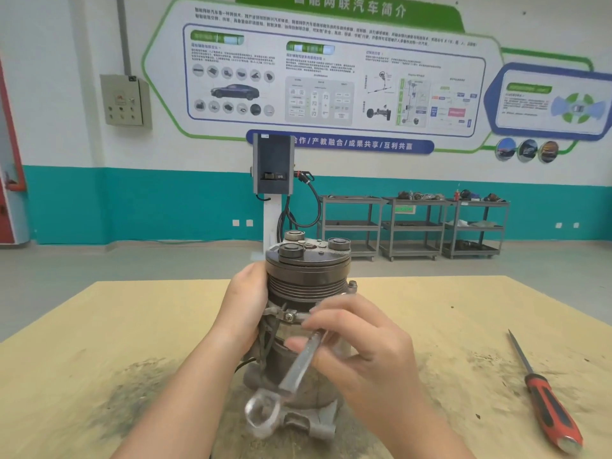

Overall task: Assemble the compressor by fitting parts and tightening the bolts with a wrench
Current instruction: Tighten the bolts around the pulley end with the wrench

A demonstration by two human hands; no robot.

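Observation:
The compressor (308,279) stands upright on the wooden table (99,326), its dark grooved pulley and clutch plate on top. A metal clamp with a screw (289,315) rings its middle. My left hand (246,306) grips the compressor's left side just below the pulley. In front of the body, my right hand (361,349) holds a silver wrench (298,366) by its shaft. The wrench's ring end (261,410) points down toward me and looks blurred. The wrench's upper end is hidden behind my fingers.
A red-and-black screwdriver (546,402) lies on the table's right side. Dark grime smears the tabletop left (132,392) and right of the compressor. Beyond the table are a charging post (273,167) and grey shelf carts (414,226) along the teal wall.

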